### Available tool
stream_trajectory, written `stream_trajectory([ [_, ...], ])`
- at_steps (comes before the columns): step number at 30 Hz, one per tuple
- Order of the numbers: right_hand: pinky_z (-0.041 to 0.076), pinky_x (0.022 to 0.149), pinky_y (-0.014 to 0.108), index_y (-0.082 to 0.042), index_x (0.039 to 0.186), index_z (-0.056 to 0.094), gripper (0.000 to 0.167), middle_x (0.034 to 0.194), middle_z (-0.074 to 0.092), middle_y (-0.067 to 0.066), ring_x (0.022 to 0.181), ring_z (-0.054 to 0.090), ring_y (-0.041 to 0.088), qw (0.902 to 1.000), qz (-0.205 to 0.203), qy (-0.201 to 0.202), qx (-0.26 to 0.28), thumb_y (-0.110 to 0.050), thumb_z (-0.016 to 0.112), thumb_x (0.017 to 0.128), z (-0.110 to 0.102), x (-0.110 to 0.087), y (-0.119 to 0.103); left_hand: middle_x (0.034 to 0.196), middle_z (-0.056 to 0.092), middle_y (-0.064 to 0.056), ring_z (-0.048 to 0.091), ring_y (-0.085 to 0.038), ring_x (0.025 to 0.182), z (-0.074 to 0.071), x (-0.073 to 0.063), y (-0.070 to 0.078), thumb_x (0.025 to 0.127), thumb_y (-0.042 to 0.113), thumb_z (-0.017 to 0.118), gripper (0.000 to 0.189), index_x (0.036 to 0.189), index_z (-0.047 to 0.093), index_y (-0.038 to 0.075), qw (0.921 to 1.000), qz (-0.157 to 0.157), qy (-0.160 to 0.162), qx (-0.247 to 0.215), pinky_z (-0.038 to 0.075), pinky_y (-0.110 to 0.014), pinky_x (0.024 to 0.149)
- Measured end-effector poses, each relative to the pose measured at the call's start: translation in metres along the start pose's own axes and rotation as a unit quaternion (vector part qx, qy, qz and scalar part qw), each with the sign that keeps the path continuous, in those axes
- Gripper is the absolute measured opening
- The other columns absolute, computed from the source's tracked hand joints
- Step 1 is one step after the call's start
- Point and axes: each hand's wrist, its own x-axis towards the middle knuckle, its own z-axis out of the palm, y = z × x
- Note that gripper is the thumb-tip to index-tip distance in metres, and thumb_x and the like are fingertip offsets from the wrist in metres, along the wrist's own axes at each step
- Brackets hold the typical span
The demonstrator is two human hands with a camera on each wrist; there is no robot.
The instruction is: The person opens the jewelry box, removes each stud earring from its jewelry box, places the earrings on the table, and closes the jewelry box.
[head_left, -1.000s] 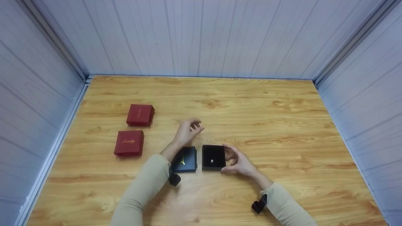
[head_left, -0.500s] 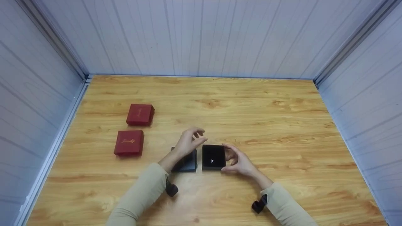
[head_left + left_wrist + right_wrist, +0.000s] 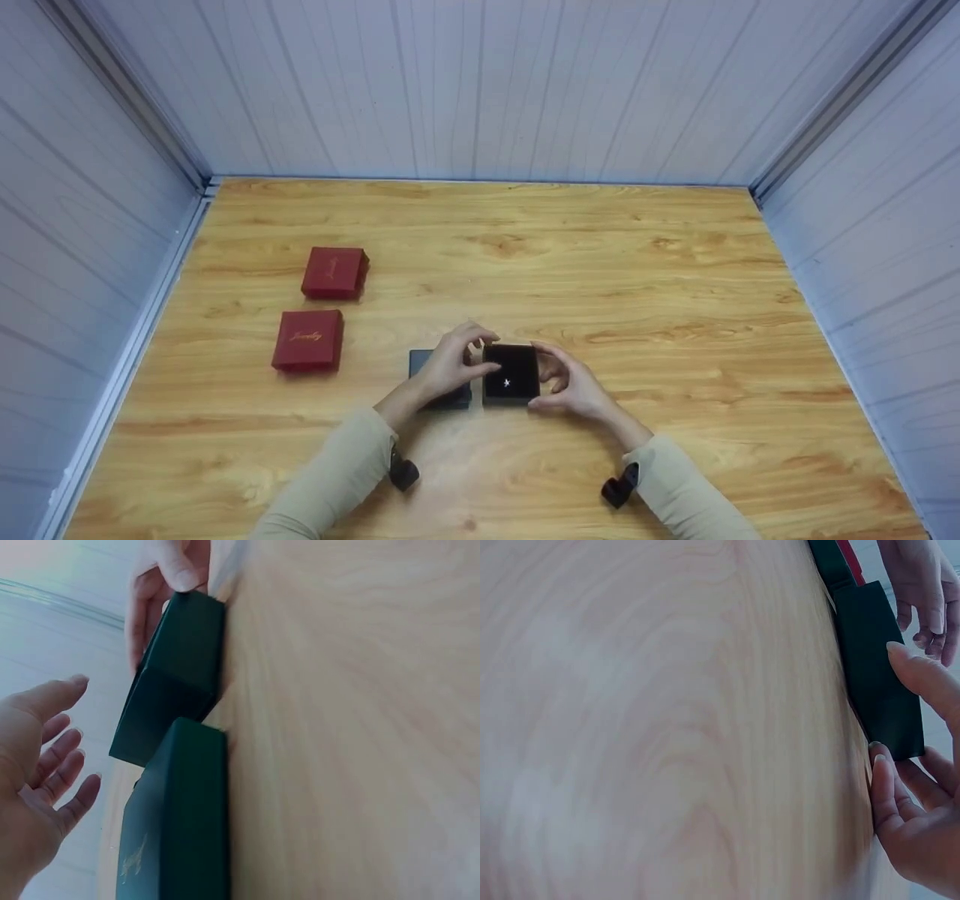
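Note:
A square dark green jewelry box [image 3: 523, 361] stands lidless on the table, its black lining showing. Near the front of that lining shines a small silver star-shaped piece [image 3: 507, 383]. My right hand [image 3: 571, 384] grips the box's right side, thumb on the near corner and fingers at the far one. Above the box's left edge is my left hand [image 3: 452, 361], its fingers loosely bent and holding nothing; the left wrist view shows them apart from the box. Under this hand lies the dark green lid [image 3: 193, 810] with gold lettering, partly hidden in the head view.
Two red jewelry boxes [image 3: 307, 341] with gold lettering sit at the left of the wooden table [image 3: 675, 300], one behind the other. Pale panel walls [image 3: 480, 90] enclose the table at the back and both sides.
My left hand has come toward me and slightly right, from beyond the lid to over the box's left edge. My right hand and the box have stayed in place.

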Motion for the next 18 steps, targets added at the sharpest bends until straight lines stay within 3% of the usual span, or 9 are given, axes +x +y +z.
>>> stream_trajectory([
  [8,0.046,0.061,0.033,0.003,0.132,0.035,0.083,0.098,0.051,0.026,0.084,0.049,0.043,0.9999,0.003,0.000,0.014,0.000,0.078,0.061,0.000,-0.001,0.000,0.095,0.057,-0.012,0.051,-0.023,0.089,0.009,-0.005,-0.005,0.070,0.011,0.074,0.040,0.104,0.058,-0.002,0.9993,0.025,-0.026,0.002,0.044,-0.036,0.077],
  [14,0.043,0.059,0.025,0.003,0.132,0.035,0.082,0.093,0.051,0.028,0.084,0.048,0.043,0.9998,0.007,-0.003,0.017,0.000,0.078,0.061,0.000,-0.001,0.000,0.096,0.058,-0.009,0.050,-0.019,0.090,0.013,-0.008,-0.007,0.071,0.016,0.074,0.039,0.103,0.059,0.000,0.9987,0.024,-0.037,0.025,0.042,-0.032,0.079],
  [18,0.044,0.059,0.027,0.003,0.131,0.036,0.082,0.095,0.051,0.028,0.084,0.048,0.044,0.9998,0.007,-0.001,0.017,0.000,0.078,0.061,0.000,-0.001,-0.001,0.096,0.058,-0.006,0.049,-0.017,0.090,0.014,-0.008,-0.008,0.070,0.016,0.074,0.037,0.101,0.060,0.001,0.9979,0.044,-0.035,0.031,0.041,-0.029,0.080],
])
